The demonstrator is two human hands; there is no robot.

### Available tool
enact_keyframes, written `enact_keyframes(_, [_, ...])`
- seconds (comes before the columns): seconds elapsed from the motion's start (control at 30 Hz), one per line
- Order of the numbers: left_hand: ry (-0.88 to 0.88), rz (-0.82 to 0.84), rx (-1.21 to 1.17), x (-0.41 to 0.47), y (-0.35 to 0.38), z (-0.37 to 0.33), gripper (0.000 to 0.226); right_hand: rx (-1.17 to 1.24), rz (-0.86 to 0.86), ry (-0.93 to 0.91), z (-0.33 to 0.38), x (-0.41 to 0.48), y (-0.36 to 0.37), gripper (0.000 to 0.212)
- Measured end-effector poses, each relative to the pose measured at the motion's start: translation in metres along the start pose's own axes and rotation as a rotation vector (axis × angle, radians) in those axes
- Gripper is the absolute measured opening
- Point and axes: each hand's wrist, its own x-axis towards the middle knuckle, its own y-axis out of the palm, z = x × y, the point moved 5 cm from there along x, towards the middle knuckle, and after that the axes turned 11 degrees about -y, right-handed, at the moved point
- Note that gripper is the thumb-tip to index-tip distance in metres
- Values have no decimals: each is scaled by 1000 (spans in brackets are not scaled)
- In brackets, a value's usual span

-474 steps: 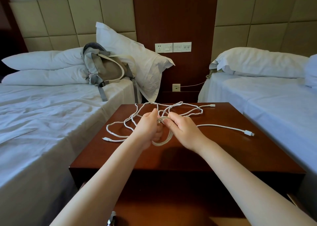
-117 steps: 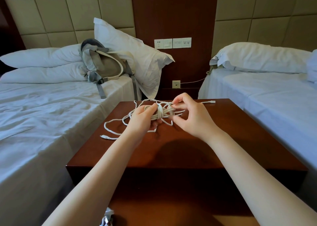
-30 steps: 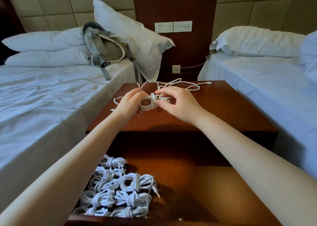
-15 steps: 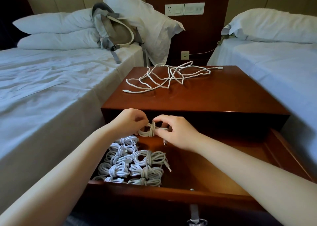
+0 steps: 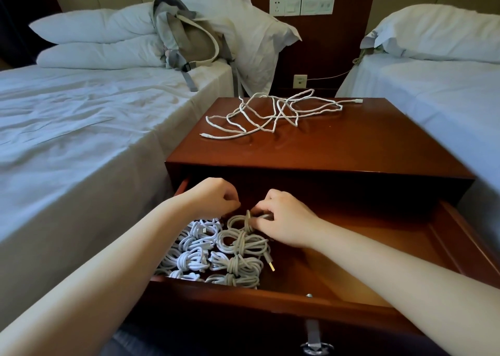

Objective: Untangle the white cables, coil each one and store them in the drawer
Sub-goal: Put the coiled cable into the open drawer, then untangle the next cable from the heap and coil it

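My right hand's [image 5: 284, 217] fingers [image 5: 258, 221] were curled and pinched the coiled cable [image 5: 239, 221] at its wrapped middle, holding it just over the back of the pile. The left hand [image 5: 213, 201] sat just beside it with fingers curled in; I couldn't tell whether they touched the cable. Below lay the stored bundles [image 5: 216, 255], white loops each cinched round the waist, packed into the left part of the open drawer [image 5: 351, 308]. One loose cable [image 5: 270, 114] sprawled in tangled bends on the dark wooden table [image 5: 351, 144] above. A white-sheeted bed [image 5: 81, 128] stood on each side, a grey backpack [image 5: 189, 36] leaning on the left one's pillows [image 5: 102, 41], and wall sockets [image 5: 301, 5] behind.
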Motion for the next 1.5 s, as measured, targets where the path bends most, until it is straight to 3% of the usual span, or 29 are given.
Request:
enact_keyframes(0.23, [-79,32,20,3,3,7,17,129,-40,-47,5,0,4,34])
enact_keyframes(0.5, [-90,6,-7,3,2,8,17,-36,-15,-60,7,2,-1,40])
enact_keyframes(0.67, [-56,-120,-30,3,-5,5,19,-40,-65,-84,8,2,-8,40])
enact_keyframes(0.87, [0,-378,-238,1,-37,-8,11,42,-384,-131,8,9,-54,22])
enact_keyframes(1.03, [-90,-529,-274,26,-81,-13,16,-26,-469,-121,-3,32,-93,18])
enact_keyframes(1.2, [-155,-569,-334,62,-95,-9,15,-78,-504,-91,-16,61,-111,17])
enact_keyframes(1.33, [-91,-582,-280,88,-88,-14,10,-140,-539,-55,-38,81,-119,19])
enact_keyframes(1.5, [62,-761,-327,104,-100,-46,10,-191,-674,45,-86,82,-136,3])
